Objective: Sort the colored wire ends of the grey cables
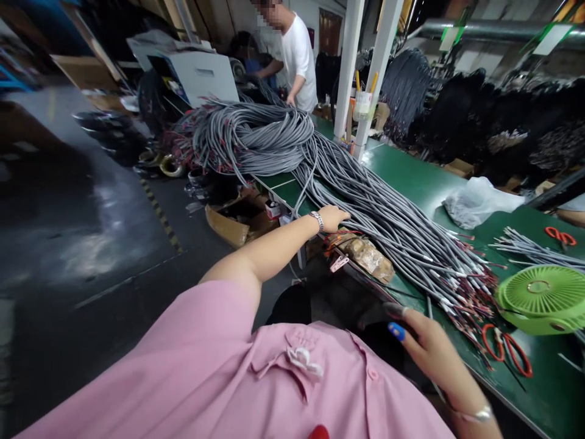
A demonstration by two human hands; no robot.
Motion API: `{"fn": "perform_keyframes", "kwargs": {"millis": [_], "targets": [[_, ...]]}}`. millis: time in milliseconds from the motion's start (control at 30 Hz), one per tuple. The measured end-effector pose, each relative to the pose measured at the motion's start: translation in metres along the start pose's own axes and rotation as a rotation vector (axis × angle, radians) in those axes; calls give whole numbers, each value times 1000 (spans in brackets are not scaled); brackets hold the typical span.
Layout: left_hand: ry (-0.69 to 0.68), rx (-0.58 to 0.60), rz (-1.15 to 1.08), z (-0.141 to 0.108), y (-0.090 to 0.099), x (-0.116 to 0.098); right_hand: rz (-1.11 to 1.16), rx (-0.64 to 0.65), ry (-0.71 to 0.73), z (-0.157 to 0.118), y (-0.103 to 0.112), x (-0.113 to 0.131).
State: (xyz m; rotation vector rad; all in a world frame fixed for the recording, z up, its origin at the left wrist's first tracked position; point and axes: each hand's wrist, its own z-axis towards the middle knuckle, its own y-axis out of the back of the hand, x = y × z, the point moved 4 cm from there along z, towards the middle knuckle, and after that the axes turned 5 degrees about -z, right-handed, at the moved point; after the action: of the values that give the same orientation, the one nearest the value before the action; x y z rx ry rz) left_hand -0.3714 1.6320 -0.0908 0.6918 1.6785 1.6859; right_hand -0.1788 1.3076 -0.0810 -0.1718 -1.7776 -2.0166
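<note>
A long bundle of grey cables (365,189) runs diagonally over the green table (411,174), its stripped red and white ends spread at the right. My left hand (333,218), with a metal watch on the wrist, rests at the near side of the bundle; its fingers are bent at the cables, and whether they grip one is hidden. Low at the right, near the table's front edge, is my right hand (418,334), with blue on the thumb and a dark, blurred covering on a finger. Its thumb and finger are apart, with nothing seen between them.
A green fan (542,296) and red-handled scissors (506,350) lie at the right. A taped brown packet (365,255) sits by the front edge. White posts (350,67) rise from the table. Behind the coiled cables (260,137) stands a person in white (299,58). An open carton (240,216) is below.
</note>
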Motion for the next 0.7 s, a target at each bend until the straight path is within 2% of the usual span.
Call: {"fn": "perform_keyframes", "kwargs": {"millis": [67, 133, 333, 533, 700], "targets": [[-43, -14, 25, 5, -2, -2, -6, 20, 43, 15, -21, 9], [-84, -27, 85, 11, -2, -6, -69, 3, 50, 30, -33, 6], [-120, 63, 150, 26, -7, -9, -103, -183, -22, 58, -33, -23], [-118, 91, 114, 33, -10, -1, -48, -251, -16, 72, -47, -49], [-185, 104, 185, 36, -11, -4, 22, -279, 16, 74, -54, -59]]}}
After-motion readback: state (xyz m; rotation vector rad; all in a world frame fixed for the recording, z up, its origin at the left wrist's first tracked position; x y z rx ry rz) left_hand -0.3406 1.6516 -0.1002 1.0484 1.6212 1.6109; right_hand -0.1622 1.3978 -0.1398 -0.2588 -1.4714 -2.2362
